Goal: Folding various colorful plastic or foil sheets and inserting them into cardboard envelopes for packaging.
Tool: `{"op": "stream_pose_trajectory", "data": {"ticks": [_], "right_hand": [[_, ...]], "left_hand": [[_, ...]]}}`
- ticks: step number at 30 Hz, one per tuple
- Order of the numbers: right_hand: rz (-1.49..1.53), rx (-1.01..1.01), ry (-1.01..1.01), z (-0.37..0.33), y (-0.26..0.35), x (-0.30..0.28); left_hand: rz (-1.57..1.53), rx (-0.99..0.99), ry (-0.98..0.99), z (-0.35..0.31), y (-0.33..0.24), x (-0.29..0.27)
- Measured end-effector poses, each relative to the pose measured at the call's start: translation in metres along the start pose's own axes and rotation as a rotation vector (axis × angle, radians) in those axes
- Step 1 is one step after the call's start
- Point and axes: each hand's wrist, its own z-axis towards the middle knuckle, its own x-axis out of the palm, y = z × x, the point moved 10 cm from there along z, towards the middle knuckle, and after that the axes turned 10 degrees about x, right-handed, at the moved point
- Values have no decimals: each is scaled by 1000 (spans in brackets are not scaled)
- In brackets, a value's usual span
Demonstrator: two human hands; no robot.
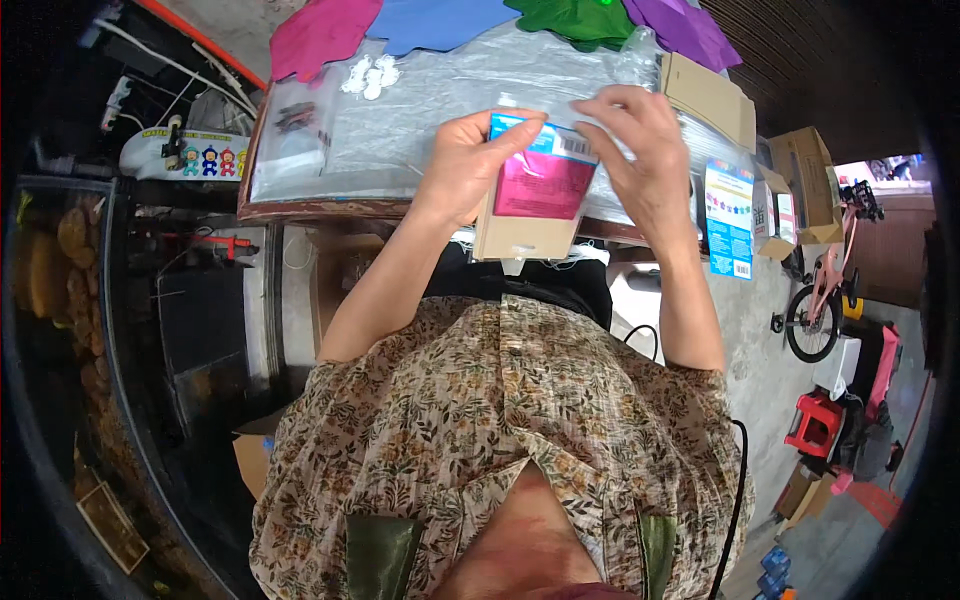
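Note:
My left hand [470, 160] is closed on the upper left corner of a flat packet [543, 190], thumb on its front. The packet has a blue top strip with a barcode, a magenta panel below and a bare tan cardboard lower part. A shiny clear film seems to cover it. My right hand [640, 140] hovers at the packet's upper right corner. Its fingers are bent and slightly blurred, with thumb and forefinger tips apart and nothing visible between them. Just beyond lies a plastic-covered table [440, 130], its front edge behind the packet.
Magenta [322, 38], blue [440, 22], green [575, 22] and purple sheets [685, 35] line the table's far side. White string bundles [371, 76] lie at left. Tan cards [708, 103] are stacked at right, near a blue printed card [729, 215], cartons [805, 180] and a pink bicycle [822, 290].

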Motion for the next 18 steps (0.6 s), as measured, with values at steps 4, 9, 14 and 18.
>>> {"op": "stream_pose_trajectory", "data": {"ticks": [4, 9, 14, 18], "right_hand": [[-52, -164, 82, 4, 28, 1], [-89, -239, 174, 2, 32, 7], [4, -210, 178, 2, 28, 6], [36, -150, 119, 2, 14, 10]], "left_hand": [[44, -3, 86, -7, -2, 15], [228, 96, 245, -8, -14, 27], [419, 152, 285, -9, -20, 26], [415, 135, 291, -6, -16, 32]]}}
